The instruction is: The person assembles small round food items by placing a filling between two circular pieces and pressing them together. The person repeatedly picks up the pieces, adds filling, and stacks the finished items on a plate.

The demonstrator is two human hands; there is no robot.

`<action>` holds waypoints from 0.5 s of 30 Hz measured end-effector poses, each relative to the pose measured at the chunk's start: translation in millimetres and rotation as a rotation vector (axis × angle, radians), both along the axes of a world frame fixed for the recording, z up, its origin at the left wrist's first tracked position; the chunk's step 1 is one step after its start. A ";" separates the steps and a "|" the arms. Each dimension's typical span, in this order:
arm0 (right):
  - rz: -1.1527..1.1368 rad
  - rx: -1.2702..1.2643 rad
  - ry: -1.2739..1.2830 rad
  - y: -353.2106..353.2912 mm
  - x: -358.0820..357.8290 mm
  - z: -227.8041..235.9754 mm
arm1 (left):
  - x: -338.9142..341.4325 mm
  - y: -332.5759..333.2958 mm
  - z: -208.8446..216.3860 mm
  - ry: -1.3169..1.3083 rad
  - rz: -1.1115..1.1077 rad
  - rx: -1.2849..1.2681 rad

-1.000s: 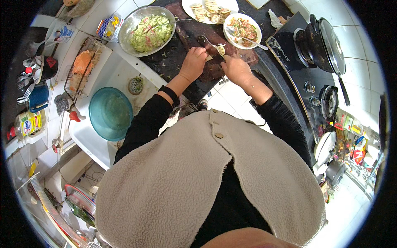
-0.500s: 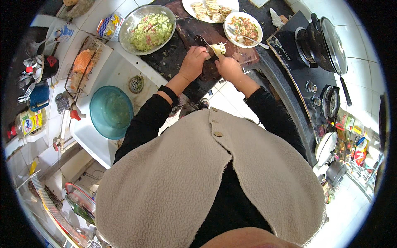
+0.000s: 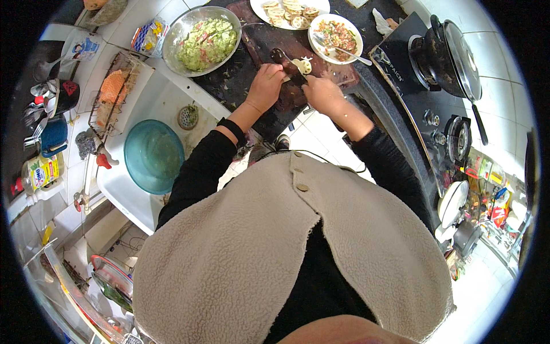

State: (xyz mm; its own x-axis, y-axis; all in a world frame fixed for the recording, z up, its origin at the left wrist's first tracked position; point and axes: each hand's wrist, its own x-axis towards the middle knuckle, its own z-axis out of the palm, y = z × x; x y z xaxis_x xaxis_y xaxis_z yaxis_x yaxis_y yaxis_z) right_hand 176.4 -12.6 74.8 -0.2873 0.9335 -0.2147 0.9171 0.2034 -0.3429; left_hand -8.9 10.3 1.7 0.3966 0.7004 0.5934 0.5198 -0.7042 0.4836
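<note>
My right hand [image 3: 325, 94] is wrapped round the handle of a dark-bladed kitchen knife [image 3: 290, 66]. Its blade slants away to the left over a brown cutting board [image 3: 260, 43]. Close to the blade's left side, my left hand [image 3: 266, 87] has its fingers curled over a pale piece of lotus root, mostly covered by them. Just past the blade lie cut lotus root slices [image 3: 305, 65], their round holes showing. At the board's far end stands a white plate [image 3: 260, 8] of filled lotus root slices [image 3: 292, 12]. A white bowl [image 3: 360, 45] of chopped filling, with a spoon [image 3: 358, 58], rests right of it.
Left of the board is a metal bowl [image 3: 167, 54] of green chopped vegetable. A white sink [image 3: 123, 198] holds a teal basin [image 3: 133, 163]. A black stove [image 3: 395, 69] with a lidded pan [image 3: 452, 60] stands on the right. A wire rack [image 3: 94, 117] sits beyond the sink.
My right hand and forearm have shifted slightly right, and the knife has turned so more of its dark blade shows. The left hand stays nearly in place.
</note>
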 end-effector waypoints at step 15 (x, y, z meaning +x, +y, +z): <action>-0.076 -0.010 0.005 -15.2 -1.9 7.0 | -4.1 -0.8 0.0 0.027 -0.014 -0.005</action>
State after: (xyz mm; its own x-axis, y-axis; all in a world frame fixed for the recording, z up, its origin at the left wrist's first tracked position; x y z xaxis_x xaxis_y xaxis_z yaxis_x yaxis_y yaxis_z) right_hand 174.5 -27.9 81.8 -0.2168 0.9504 -0.2232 0.9281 0.1299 -0.3488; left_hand -13.1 9.5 1.6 0.4222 0.6977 0.5787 0.5234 -0.7089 0.4728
